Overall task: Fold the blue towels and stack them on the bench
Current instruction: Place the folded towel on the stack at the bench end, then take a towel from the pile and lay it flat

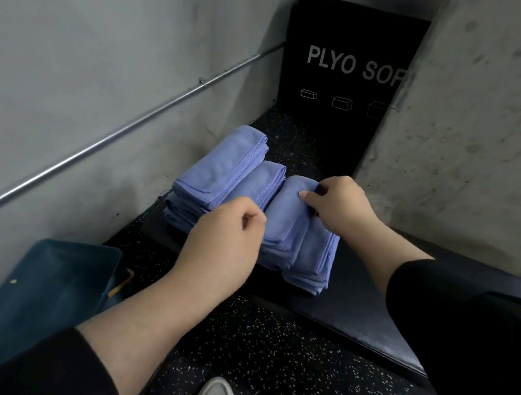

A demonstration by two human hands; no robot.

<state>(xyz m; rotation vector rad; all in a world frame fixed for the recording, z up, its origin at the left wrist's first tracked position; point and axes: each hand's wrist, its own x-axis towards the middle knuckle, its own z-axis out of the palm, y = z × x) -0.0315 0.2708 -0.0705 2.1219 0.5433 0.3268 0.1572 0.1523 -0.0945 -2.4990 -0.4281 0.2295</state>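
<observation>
Right hand (338,204) pinches soft folded towels (286,222) (stitched hems).

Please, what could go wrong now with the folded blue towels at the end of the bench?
1. The folded blue microfibre towels lean in uneven stacks; the right hand pinching the top one might topple them.
2. The stacks sit near the edge of the black padded bench; a nudge from the left hand could drop towels onto the speckled floor.
</observation>
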